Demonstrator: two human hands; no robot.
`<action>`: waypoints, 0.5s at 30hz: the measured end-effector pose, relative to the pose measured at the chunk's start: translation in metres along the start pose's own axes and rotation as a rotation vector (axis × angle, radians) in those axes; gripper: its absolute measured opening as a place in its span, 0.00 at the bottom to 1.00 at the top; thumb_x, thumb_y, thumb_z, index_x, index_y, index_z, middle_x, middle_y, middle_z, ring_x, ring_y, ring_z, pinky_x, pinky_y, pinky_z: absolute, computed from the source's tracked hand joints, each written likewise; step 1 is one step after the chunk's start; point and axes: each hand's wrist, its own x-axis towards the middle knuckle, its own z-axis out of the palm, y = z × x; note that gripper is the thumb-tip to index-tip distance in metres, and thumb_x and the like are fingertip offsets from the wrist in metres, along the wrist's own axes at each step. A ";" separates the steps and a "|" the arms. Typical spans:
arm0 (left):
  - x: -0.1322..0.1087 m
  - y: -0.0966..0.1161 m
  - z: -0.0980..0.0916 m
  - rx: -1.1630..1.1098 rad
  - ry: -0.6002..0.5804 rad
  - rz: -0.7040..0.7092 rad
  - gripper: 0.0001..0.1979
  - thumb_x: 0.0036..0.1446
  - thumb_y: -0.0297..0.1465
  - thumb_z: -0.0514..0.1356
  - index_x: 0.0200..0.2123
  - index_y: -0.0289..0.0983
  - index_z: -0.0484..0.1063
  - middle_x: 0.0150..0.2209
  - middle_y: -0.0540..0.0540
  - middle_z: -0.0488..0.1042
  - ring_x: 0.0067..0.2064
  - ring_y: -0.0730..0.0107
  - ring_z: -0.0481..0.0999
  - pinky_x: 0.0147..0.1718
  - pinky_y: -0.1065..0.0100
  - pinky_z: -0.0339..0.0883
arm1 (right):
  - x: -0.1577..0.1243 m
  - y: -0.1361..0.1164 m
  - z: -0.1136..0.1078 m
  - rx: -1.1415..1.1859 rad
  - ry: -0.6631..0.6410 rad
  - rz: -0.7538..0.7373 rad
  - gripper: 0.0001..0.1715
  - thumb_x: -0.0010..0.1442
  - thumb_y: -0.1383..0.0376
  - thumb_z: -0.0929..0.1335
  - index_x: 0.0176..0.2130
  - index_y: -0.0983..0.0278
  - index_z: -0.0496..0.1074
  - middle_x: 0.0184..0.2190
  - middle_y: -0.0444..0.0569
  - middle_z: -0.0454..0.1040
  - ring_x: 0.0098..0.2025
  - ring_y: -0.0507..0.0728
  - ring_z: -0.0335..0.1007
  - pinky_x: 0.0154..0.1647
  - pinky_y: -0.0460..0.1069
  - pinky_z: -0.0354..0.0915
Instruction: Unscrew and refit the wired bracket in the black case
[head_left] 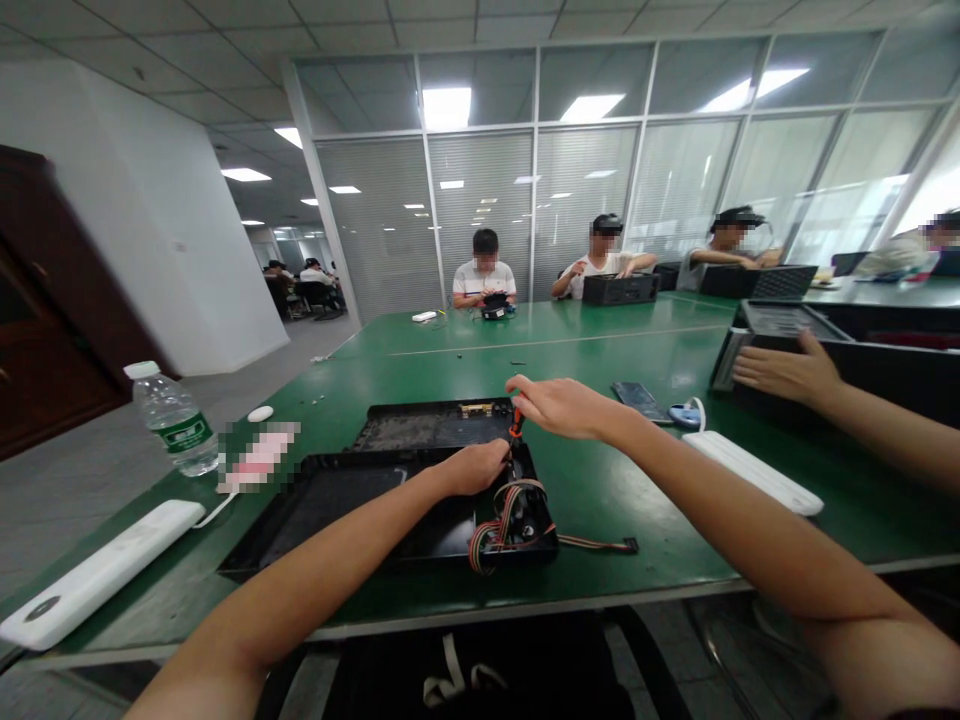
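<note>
My right hand is closed around the top of a screwdriver with an orange and black handle. The screwdriver stands nearly upright over the right end of a shallow black plastic casing. Close to the tool's lower end, my left hand has its fingers pressed together; what they pinch is hidden. Below them, a bundle of multicoloured wires curls inside the casing's right corner. One lead with a small black connector trails onto the table. Behind lies a second black panel with a brass-coloured strip.
On the green table, a water bottle and white power bank stand left. A phone and another white power bank lie right. A co-worker's hand touches a black computer case. Other people sit opposite.
</note>
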 end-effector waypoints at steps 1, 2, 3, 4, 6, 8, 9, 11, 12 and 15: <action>0.000 0.001 0.000 -0.006 -0.005 -0.008 0.03 0.60 0.28 0.47 0.38 0.36 0.56 0.37 0.45 0.67 0.37 0.66 0.70 0.37 0.68 0.61 | 0.001 -0.001 -0.002 0.001 -0.023 -0.026 0.25 0.64 0.54 0.49 0.46 0.64 0.63 0.33 0.52 0.74 0.34 0.56 0.70 0.29 0.46 0.52; 0.000 0.002 -0.001 -0.014 -0.008 -0.016 0.03 0.60 0.28 0.47 0.38 0.37 0.56 0.38 0.46 0.67 0.38 0.66 0.70 0.37 0.68 0.61 | 0.002 -0.002 -0.003 -0.015 -0.038 -0.025 0.27 0.64 0.52 0.49 0.44 0.64 0.65 0.33 0.53 0.74 0.35 0.57 0.70 0.30 0.46 0.52; -0.001 0.003 -0.001 -0.022 -0.008 -0.023 0.03 0.60 0.28 0.47 0.39 0.37 0.56 0.38 0.46 0.67 0.38 0.66 0.70 0.37 0.68 0.61 | 0.002 -0.002 -0.003 -0.045 -0.044 0.002 0.30 0.63 0.50 0.48 0.41 0.65 0.67 0.32 0.54 0.74 0.35 0.58 0.70 0.30 0.47 0.53; -0.001 0.003 -0.001 -0.030 -0.007 -0.027 0.04 0.60 0.28 0.48 0.39 0.37 0.56 0.38 0.46 0.67 0.38 0.66 0.70 0.38 0.68 0.61 | 0.002 -0.002 -0.003 -0.076 -0.045 0.041 0.33 0.62 0.48 0.48 0.38 0.66 0.68 0.31 0.56 0.74 0.34 0.59 0.70 0.30 0.47 0.53; -0.001 0.004 0.000 -0.037 -0.005 -0.026 0.04 0.59 0.27 0.48 0.39 0.37 0.56 0.38 0.46 0.67 0.39 0.66 0.70 0.38 0.68 0.61 | -0.001 -0.001 -0.002 -0.076 -0.047 0.081 0.36 0.62 0.46 0.47 0.37 0.66 0.68 0.30 0.57 0.74 0.33 0.59 0.69 0.29 0.48 0.53; 0.000 0.004 0.001 -0.033 -0.005 -0.021 0.04 0.60 0.28 0.48 0.39 0.37 0.56 0.38 0.46 0.67 0.38 0.66 0.70 0.38 0.68 0.61 | -0.004 0.000 -0.001 0.004 -0.064 0.041 0.32 0.62 0.48 0.48 0.41 0.65 0.67 0.31 0.54 0.74 0.30 0.57 0.69 0.28 0.47 0.52; 0.000 0.003 0.001 -0.029 -0.008 -0.019 0.04 0.60 0.27 0.47 0.39 0.37 0.56 0.38 0.46 0.67 0.38 0.66 0.70 0.38 0.68 0.61 | -0.005 0.002 0.000 0.040 -0.071 0.024 0.29 0.62 0.49 0.50 0.43 0.65 0.66 0.31 0.53 0.74 0.30 0.56 0.68 0.28 0.46 0.52; 0.001 0.003 0.003 -0.022 -0.012 -0.014 0.05 0.59 0.27 0.47 0.40 0.37 0.56 0.38 0.46 0.67 0.38 0.66 0.69 0.38 0.68 0.61 | -0.006 0.006 0.003 0.055 -0.061 0.057 0.28 0.62 0.50 0.52 0.42 0.65 0.67 0.30 0.53 0.73 0.29 0.56 0.68 0.28 0.46 0.52; 0.001 0.002 0.003 -0.019 -0.012 -0.012 0.05 0.59 0.27 0.48 0.40 0.37 0.56 0.38 0.46 0.67 0.38 0.66 0.69 0.38 0.68 0.61 | -0.005 0.009 0.006 0.046 -0.038 0.104 0.29 0.61 0.48 0.52 0.38 0.66 0.68 0.29 0.54 0.73 0.30 0.57 0.67 0.28 0.47 0.52; 0.001 0.000 0.003 -0.019 0.004 0.001 0.06 0.59 0.26 0.48 0.40 0.37 0.56 0.38 0.46 0.66 0.38 0.67 0.69 0.39 0.68 0.61 | -0.004 0.024 0.027 0.132 0.097 0.205 0.31 0.59 0.46 0.53 0.28 0.66 0.68 0.24 0.52 0.70 0.28 0.55 0.65 0.28 0.47 0.51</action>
